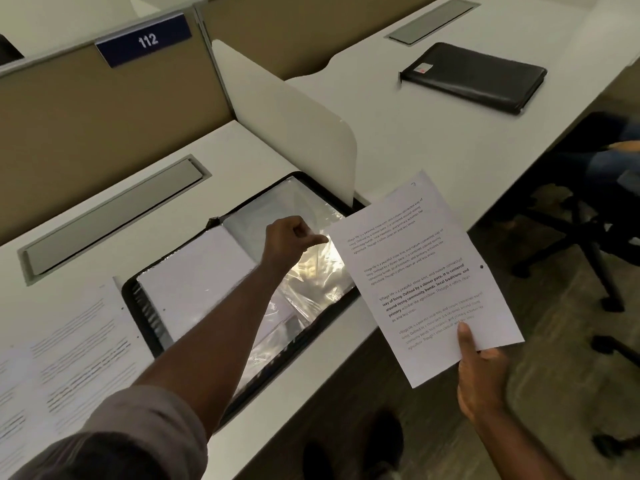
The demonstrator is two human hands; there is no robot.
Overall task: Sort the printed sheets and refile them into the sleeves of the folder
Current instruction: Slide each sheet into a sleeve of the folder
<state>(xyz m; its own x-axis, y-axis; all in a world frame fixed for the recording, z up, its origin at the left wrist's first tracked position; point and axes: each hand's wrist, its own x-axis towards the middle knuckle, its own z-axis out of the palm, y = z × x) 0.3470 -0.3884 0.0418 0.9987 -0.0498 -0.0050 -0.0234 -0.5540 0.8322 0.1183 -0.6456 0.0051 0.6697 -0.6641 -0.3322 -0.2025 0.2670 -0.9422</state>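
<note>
A black display folder lies open on the white desk, its clear plastic sleeves catching the light. My left hand reaches over the right-hand page and pinches the edge of a clear sleeve. My right hand holds a printed sheet by its lower corner, thumb on top, just right of the folder and past the desk edge. More printed sheets lie on the desk left of the folder.
A white divider panel stands behind the folder. A second, closed black folder lies on the neighbouring desk. An office chair base and a seated person's legs are at the right. A grey cable flap is set in the desk.
</note>
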